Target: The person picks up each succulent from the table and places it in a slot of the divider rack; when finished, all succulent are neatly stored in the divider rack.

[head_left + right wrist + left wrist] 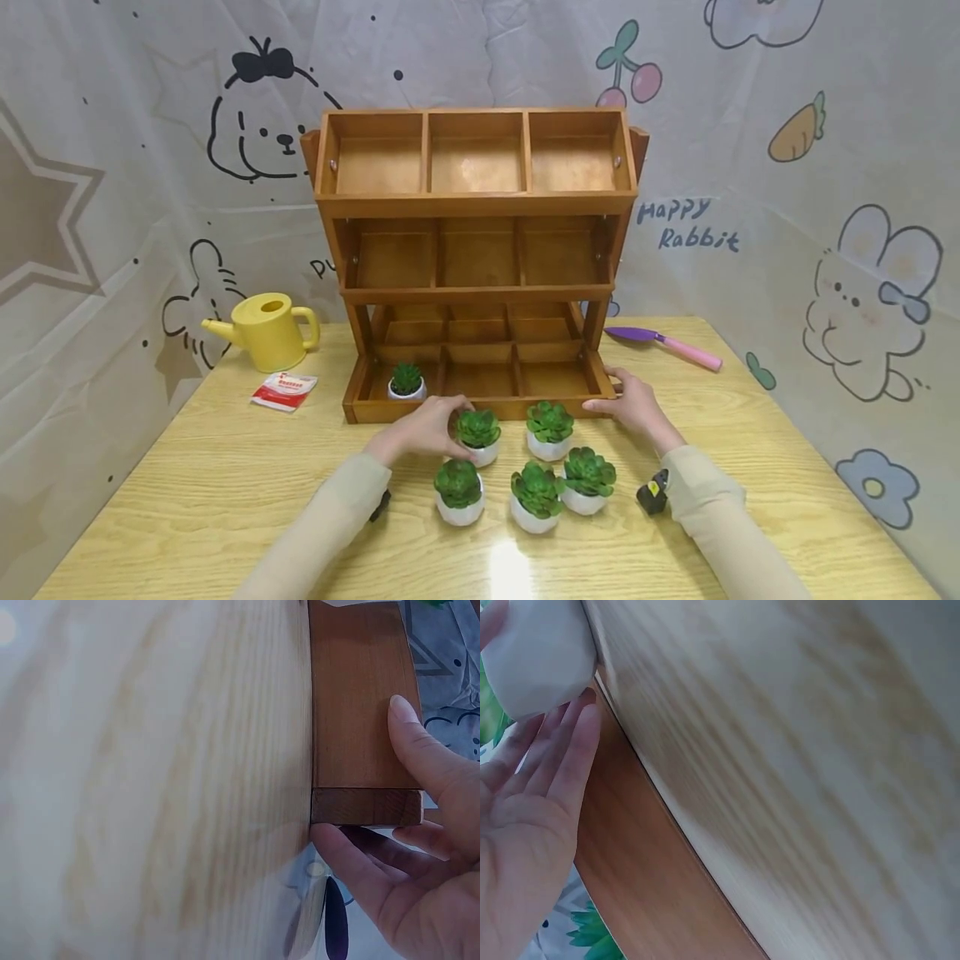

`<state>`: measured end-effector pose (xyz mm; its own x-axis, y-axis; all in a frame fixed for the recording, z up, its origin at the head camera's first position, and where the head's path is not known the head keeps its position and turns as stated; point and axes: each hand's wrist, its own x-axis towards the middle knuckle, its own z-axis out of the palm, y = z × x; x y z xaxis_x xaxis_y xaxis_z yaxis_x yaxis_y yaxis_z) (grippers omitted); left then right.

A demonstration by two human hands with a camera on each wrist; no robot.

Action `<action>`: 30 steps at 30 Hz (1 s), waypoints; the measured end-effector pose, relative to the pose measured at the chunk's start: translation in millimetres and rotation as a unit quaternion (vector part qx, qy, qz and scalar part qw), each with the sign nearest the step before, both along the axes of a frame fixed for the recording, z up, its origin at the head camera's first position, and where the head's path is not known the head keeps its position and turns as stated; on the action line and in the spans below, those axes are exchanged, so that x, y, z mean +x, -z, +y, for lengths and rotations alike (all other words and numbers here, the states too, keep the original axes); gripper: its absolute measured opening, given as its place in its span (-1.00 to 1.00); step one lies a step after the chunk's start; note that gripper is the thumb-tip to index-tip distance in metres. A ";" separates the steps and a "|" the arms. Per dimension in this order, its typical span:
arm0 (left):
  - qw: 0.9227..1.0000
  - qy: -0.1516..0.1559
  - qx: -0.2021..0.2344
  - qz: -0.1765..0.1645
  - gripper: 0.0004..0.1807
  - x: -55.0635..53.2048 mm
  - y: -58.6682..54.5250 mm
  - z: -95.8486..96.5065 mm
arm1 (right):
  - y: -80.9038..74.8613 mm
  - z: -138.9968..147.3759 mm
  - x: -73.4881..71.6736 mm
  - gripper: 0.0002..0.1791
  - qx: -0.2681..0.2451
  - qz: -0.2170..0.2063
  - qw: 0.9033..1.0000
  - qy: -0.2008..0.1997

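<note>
My left hand (431,429) curves round a small potted succulent (478,429), thumb on the near side and fingers behind. Up close in the left wrist view, the white pot (541,656) sits between the thumb and fingertips. My right hand (636,407) grips the front right corner of a three-tier wooden shelf (480,408). In the right wrist view, the thumb lies on the front board (364,697) and the fingers are against its end. One spiky potted succulent (407,381) stands in the bottom tier's front left compartment.
Several more potted succulents (536,496) stand on the table before the shelf. A yellow watering can (272,333) and a red-and-white packet (283,392) lie to the left. Behind the right hand is a purple trowel with a pink handle (690,352). Printed cloth (795,292) surrounds the table.
</note>
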<state>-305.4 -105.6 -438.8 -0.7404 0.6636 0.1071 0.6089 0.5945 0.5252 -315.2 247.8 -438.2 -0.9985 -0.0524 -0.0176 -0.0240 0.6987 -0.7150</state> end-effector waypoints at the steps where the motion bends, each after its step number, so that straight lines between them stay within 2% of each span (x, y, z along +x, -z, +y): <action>1: 1.000 0.002 0.000 -0.004 -0.30 -0.4 0.3 0.1 | -0.1 0.1 0.1 0.00 0.001 0.000 1.000 0.000; 7: 0.999 0.007 0.006 -0.047 -0.32 1.4 -0.6 1.4 | 0.6 0.6 -0.1 -0.03 0.005 -0.003 1.000 0.003; 15: 0.996 0.012 0.033 -0.084 -0.36 0.5 0.0 0.9 | 1.4 0.8 -1.1 -0.03 0.003 -0.003 1.000 0.003; 23: 0.995 0.001 0.026 -0.093 -0.38 0.6 -0.3 2.4 | 1.2 1.1 -1.3 -0.03 -0.009 -0.009 1.000 0.003; 30: 0.996 -0.012 0.026 -0.084 -0.37 2.3 1.0 1.7 | 1.7 2.3 -2.1 0.00 -0.002 -0.003 1.000 0.000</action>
